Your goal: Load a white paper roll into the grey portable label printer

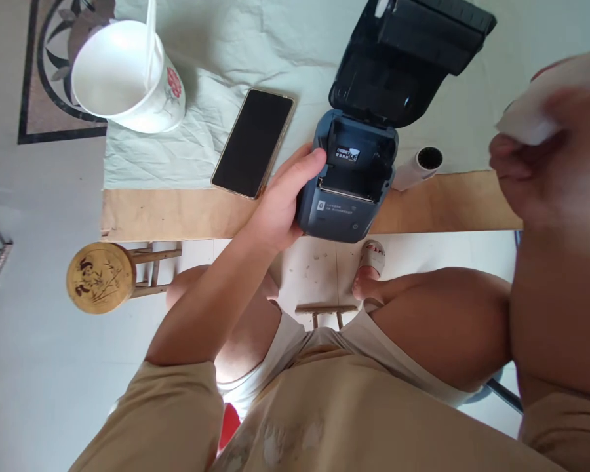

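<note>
Steadying the label printer (347, 196) at the near edge of the surface (177, 213), left hand (280, 203) wraps its left flank, lid up, paper bay empty; rigid, smooth plastic, best gripped by the sides. Right hand (545, 157), blurred, pinches white paper (535, 115). Paper roll (417, 167) lies right of the grip; beyond it, a cup (128, 78) holds a spoon (151, 39).

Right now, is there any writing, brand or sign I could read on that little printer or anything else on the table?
None can be read in full.
White label inside the open printer: characters too small and blurred to read.
Front panel of the printer: a small round symbol and a line of faint print, too small to read.
Paper cup: a red flower, no words.
Phone: dark screen, no text.
Round stool top: a drawn picture, no legible words.
</note>
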Demonstrator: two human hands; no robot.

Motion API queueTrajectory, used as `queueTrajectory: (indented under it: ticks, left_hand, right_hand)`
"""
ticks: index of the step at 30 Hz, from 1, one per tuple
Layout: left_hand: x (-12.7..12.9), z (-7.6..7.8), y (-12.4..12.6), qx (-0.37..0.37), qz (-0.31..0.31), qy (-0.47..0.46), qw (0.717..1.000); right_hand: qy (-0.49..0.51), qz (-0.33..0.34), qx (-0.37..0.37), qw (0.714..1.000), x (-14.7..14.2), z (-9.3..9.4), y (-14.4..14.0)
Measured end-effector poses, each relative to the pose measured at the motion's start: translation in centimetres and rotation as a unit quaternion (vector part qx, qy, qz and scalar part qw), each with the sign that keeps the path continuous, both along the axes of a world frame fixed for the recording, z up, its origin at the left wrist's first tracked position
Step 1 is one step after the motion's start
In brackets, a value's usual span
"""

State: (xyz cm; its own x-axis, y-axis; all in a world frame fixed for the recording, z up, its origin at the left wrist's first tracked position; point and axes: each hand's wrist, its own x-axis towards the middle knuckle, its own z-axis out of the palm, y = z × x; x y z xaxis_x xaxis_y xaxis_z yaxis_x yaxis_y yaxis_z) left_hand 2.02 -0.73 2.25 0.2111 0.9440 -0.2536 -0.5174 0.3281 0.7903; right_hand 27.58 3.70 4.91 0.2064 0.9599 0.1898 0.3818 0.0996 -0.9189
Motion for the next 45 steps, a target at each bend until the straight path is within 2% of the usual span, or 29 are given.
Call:
queueTrajectory:
  ticks: [2, 4, 7, 10, 12, 13, 16, 18, 19, 21, 23, 26, 29, 31, 33, 36, 38, 40, 42, 44, 45]
  left_hand:
    - [0.1, 0.0, 0.0, -0.001, -0.006, -0.001, 1.000]
    - [0.1, 0.1, -0.1, 0.001, -0.012, -0.004, 1.000]
    - [0.2, 0.2, -0.2, 0.015, -0.009, -0.013, 1.000]
    - [0.3, 0.2, -0.2, 0.039, -0.010, -0.007, 0.999]
    - [0.3, 0.1, -0.3, 0.047, -0.011, 0.006, 0.999]
    - [0.3, 0.1, -0.3, 0.047, -0.010, 0.012, 0.999]
    - [0.3, 0.0, -0.2, 0.040, -0.002, 0.013, 0.999]
    - [0.4, -0.1, -0.1, 0.039, -0.001, 0.007, 0.999]
    - [0.4, -0.1, -0.1, 0.040, 0.000, 0.002, 0.999]
    - [0.4, -0.2, -0.1, 0.044, 0.003, -0.003, 0.999]
    - [0.4, -0.2, -0.1, 0.048, 0.006, 0.000, 0.999]
    - [0.4, -0.1, -0.3, 0.052, 0.005, 0.002, 0.999]
    - [0.4, 0.1, -0.3, 0.047, -0.002, 0.003, 0.999]
    - [0.4, 0.3, -0.3, 0.040, -0.003, 0.000, 0.999]
    - [0.4, 0.3, -0.2, 0.037, 0.001, -0.009, 0.999]
    - [0.4, 0.2, -0.3, 0.038, 0.007, -0.020, 0.999]
    - [0.4, 0.1, -0.3, 0.035, 0.008, -0.015, 0.999]
    - [0.4, -0.1, -0.3, 0.035, 0.010, -0.006, 0.999]
    - [0.4, -0.1, -0.3, 0.040, 0.010, 0.005, 0.999]
    - [0.4, -0.1, -0.3, 0.038, 0.008, 0.012, 0.999]
    - [0.4, -0.1, -0.3, 0.031, 0.009, 0.016, 0.999]
  right_hand:
    - [0.007, 0.004, 0.009, 1.000, 0.0, -0.8, -0.1]
    - [-0.083, 0.006, 0.025, 0.996, 0.1, -1.3, -0.4]
    - [-0.228, 0.012, 0.033, 0.973, 0.7, -1.8, -0.4]
    - [-0.288, -0.003, -0.035, 0.957, 1.5, -2.3, 0.1]
    - [-0.315, -0.006, -0.055, 0.947, 1.9, -2.3, 0.2]
    - [-0.319, -0.003, -0.031, 0.947, 2.0, -2.2, 0.0]
    - [-0.286, -0.017, 0.148, 0.946, 1.3, -1.5, -1.4]
    - [-0.268, -0.010, 0.215, 0.939, 0.3, -1.1, -2.6]
    - [-0.272, 0.018, 0.209, 0.939, -0.4, -1.0, -3.1]
    - [-0.311, 0.093, 0.149, 0.934, -1.7, -1.2, -3.7]
    - [-0.358, 0.132, 0.094, 0.920, -2.8, -1.6, -3.7]
    - [-0.398, 0.146, 0.042, 0.905, -3.8, -2.3, -3.0]
    - [-0.404, 0.145, 0.037, 0.902, -4.1, -2.3, -2.7]
    - [-0.395, 0.145, 0.048, 0.906, -4.1, -2.1, -3.0]
    - [-0.348, 0.145, 0.050, 0.925, -4.1, -1.9, -3.4]
    - [-0.198, 0.142, 0.013, 0.970, -4.1, -1.8, -3.6]
    - [-0.079, 0.126, -0.041, 0.988, -4.1, -1.7, -3.3]
    - [0.026, 0.110, -0.124, 0.986, -4.2, -1.4, -2.8]
    - [0.087, 0.106, -0.194, 0.971, -4.4, -0.8, -2.6]
    - [0.102, 0.119, -0.206, 0.966, -4.7, -0.2, -2.8]
    - [0.089, 0.123, -0.181, 0.972, -4.8, 0.1, -3.0]
